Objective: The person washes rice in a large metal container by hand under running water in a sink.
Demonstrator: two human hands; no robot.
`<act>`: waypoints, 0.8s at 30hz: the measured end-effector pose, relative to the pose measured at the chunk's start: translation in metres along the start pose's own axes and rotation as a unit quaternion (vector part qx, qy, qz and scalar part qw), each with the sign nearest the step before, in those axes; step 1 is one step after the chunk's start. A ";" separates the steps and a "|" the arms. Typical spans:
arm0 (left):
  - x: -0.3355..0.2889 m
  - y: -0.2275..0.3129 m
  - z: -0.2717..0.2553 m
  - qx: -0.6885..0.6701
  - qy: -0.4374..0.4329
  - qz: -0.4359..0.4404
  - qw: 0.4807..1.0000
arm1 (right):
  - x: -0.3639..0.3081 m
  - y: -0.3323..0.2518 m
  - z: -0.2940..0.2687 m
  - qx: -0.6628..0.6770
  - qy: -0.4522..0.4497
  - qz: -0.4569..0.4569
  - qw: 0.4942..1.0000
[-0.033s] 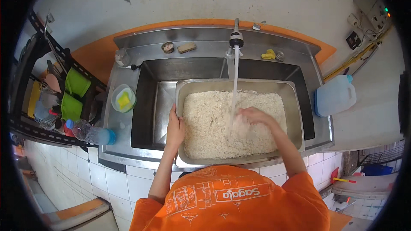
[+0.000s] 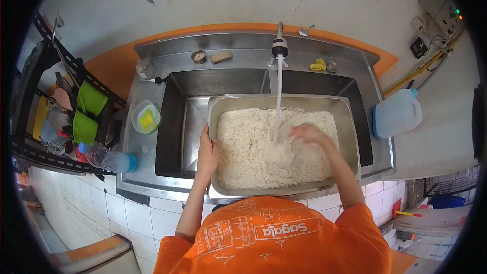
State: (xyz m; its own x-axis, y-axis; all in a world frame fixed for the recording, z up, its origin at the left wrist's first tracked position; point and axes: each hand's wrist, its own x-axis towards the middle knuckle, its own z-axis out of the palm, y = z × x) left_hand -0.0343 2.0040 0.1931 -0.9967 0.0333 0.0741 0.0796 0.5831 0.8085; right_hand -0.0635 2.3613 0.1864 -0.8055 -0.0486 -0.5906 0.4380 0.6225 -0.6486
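A deep rectangular steel pan [image 2: 350,142] full of wet, pale, rice-like grains [image 2: 243,147] rests across the double sink. Water [image 2: 278,91] streams from the faucet [image 2: 279,46] into the middle of the grains. My left hand [image 2: 207,155] grips the pan's left rim. Over the right half of the grains is my right hand [image 2: 310,134], its fingers loosely apart and pointing left toward the stream. Nothing is held in it. Cloudy water lies around the spot below its fingertips, slightly blurred.
The sink's left basin [image 2: 195,122] lies beside the pan. On the counter stand a tub [image 2: 156,124] with a yellow sponge [image 2: 146,118], a plastic bottle [image 2: 109,159] and a blue-liquid jug [image 2: 398,113]. Behind the sink are a scrubber [image 2: 199,57], a block [image 2: 221,57] and a yellow cloth [image 2: 318,64].
My right hand has shifted a little to the right, away from the water stream, with its fingers loosened. My left hand and the pan have stayed put.
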 end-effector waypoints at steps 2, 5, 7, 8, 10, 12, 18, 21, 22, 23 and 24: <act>0.004 0.009 0.006 -0.002 -0.007 0.018 1.000 | 0.028 0.065 -0.058 -0.191 0.257 -0.041 0.947; 0.008 0.014 0.008 0.006 -0.015 0.015 1.000 | 0.074 0.124 -0.074 -0.229 0.418 0.058 0.877; 0.010 0.013 0.015 0.010 -0.017 0.022 1.000 | 0.097 0.150 -0.066 -0.258 0.374 0.077 0.887; 0.011 0.010 0.014 0.020 -0.009 0.020 1.000 | 0.104 0.140 -0.048 -0.200 0.343 0.024 0.917; 0.014 0.017 0.016 0.014 -0.015 0.022 1.000 | 0.111 0.127 -0.005 -0.141 0.282 -0.093 0.944; 0.006 0.008 0.005 0.022 -0.004 0.002 1.000 | 0.091 0.045 0.054 -0.067 0.198 -0.045 0.977; 0.008 0.020 0.006 0.012 -0.024 -0.013 1.000 | -0.040 -0.008 0.095 -0.390 0.071 -0.131 0.909; 0.007 0.015 0.006 0.011 -0.019 -0.013 1.000 | -0.073 0.022 0.061 -0.461 0.040 -0.377 0.802; 0.006 0.012 0.007 0.015 -0.016 -0.003 1.000 | -0.070 0.020 0.046 -0.489 0.012 -0.290 0.822; 0.007 0.012 0.008 0.018 -0.013 0.010 1.000 | -0.064 0.016 0.034 -0.514 -0.014 -0.198 0.834; 0.007 0.011 0.005 0.021 -0.013 0.009 1.000 | -0.051 0.015 0.028 -0.486 -0.010 -0.133 0.864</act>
State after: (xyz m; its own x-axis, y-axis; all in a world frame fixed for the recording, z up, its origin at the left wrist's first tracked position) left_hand -0.0404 2.0150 0.1998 -0.9952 0.0658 0.0730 0.0981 0.6151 0.7823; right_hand -0.0044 2.3510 0.1931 -0.8151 -0.2983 -0.4966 -0.3108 0.9486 -0.0596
